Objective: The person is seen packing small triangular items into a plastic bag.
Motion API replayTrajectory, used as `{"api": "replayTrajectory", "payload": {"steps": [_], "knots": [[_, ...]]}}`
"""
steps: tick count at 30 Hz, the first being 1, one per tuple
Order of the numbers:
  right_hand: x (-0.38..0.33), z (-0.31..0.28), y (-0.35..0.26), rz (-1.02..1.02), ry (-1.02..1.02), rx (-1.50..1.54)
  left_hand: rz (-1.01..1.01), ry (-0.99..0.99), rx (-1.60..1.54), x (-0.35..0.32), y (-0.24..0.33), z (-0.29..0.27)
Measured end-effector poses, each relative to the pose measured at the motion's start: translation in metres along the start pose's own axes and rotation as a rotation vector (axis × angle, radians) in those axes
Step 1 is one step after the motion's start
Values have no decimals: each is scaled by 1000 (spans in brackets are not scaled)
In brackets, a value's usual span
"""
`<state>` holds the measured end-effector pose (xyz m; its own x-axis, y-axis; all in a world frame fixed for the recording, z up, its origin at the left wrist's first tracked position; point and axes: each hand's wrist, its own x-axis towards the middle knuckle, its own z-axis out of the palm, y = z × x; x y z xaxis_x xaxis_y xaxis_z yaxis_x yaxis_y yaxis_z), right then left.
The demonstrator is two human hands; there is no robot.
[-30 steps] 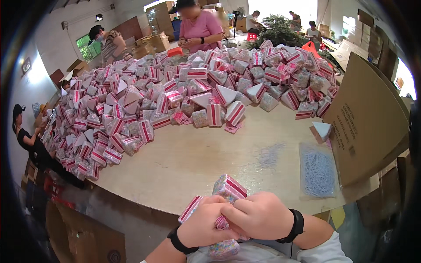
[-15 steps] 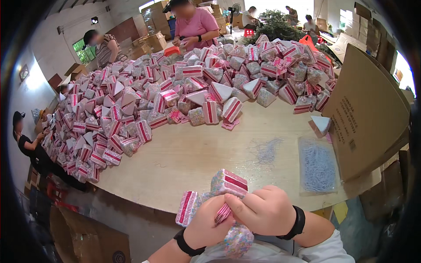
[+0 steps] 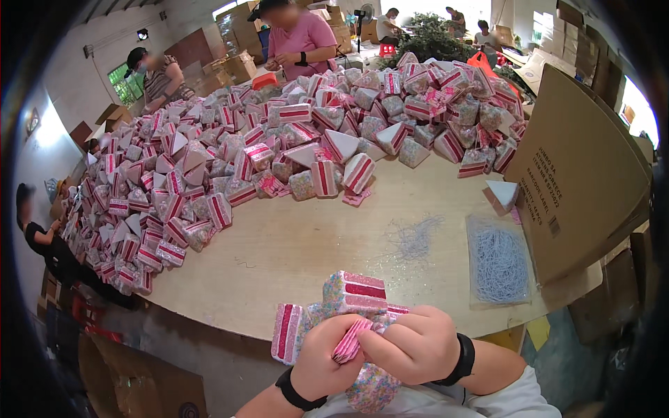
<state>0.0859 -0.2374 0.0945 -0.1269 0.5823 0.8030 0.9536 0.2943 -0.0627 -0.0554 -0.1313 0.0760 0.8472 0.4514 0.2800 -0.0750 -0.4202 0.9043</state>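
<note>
My left hand point(image 3: 327, 359) is closed around a small fanned stack of pink tags point(image 3: 352, 340). My right hand point(image 3: 414, 346) has its fingers curled, thumb and fingertips pressed at the right edge of that stack. Around both hands hang several glittery cake-slice ornaments in white and pink, with sprinkled sides. One cake-slice ornament point(image 3: 355, 292) is just above the fingers, another point(image 3: 287, 333) left of my left hand, and a sprinkled one point(image 3: 373, 387) below. Whatever strings link them to my hands is hidden by the fingers.
A large heap of cake-slice ornaments point(image 3: 202, 164) covers the far and left table point(image 3: 279, 279). On the right are a bag of pale strings point(image 3: 499, 261), loose strings point(image 3: 416, 237), a single wedge point(image 3: 502, 191) and a cardboard box point(image 3: 571, 167). Several people work beyond.
My right hand has shifted slightly down and away from my left, so the tag stack shows more, fanned and turned upward. The ornaments have swung a little to the left.
</note>
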Motion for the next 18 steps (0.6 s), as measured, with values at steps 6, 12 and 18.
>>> {"api": "replayTrajectory", "payload": {"steps": [6,12,18], "knots": [[0,-2,-2,18,1,-2,-34,49,1,-3,-3,2],[-1,1,-2,28,-34,63,-54,87,-8,-3,-1,3],[-1,1,-2,54,-80,105,-46,48,-30,-4,-8,2]]}}
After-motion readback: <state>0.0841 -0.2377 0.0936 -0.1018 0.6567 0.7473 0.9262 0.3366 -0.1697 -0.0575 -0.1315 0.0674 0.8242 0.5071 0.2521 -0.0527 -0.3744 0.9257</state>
